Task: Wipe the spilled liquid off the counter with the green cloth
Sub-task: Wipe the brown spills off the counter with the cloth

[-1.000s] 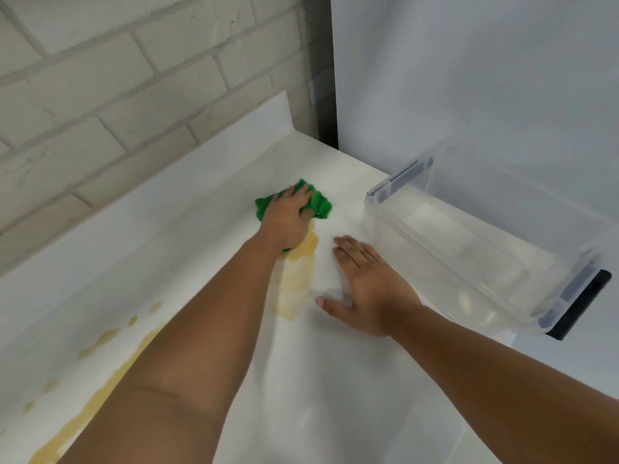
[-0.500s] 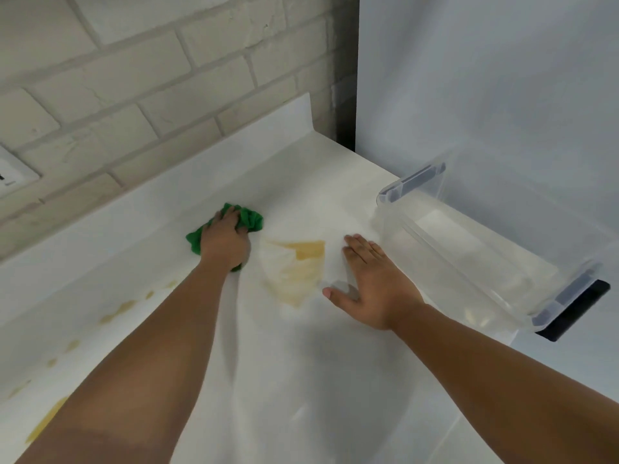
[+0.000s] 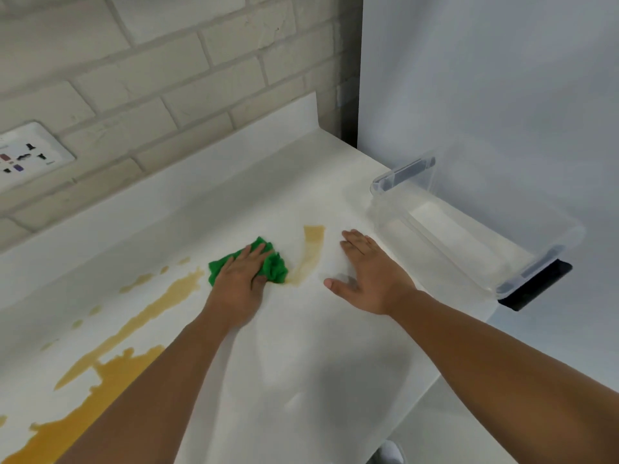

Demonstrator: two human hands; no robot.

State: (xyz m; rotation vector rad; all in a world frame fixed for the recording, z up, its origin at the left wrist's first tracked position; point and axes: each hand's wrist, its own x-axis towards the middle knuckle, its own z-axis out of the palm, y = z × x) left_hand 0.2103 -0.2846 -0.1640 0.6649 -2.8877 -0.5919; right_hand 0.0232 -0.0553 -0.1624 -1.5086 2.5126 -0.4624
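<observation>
A crumpled green cloth lies on the white counter, and my left hand presses down on it with fingers laid flat over the top. Just right of the cloth runs a thin amber streak of spilled liquid. A larger amber spill spreads along the counter to the left, partly hidden by my left forearm. My right hand rests flat on the counter, palm down and fingers straight, to the right of the streak.
A clear plastic bin with grey latches stands at the counter's right end, against a white panel. A black object sits at its near corner. A brick wall with a socket plate backs the counter.
My left hand swept the cloth left from the far spill patch, then back right and nearer. The amber patch beside my right hand has shrunk to a thin streak. My right hand stayed put.
</observation>
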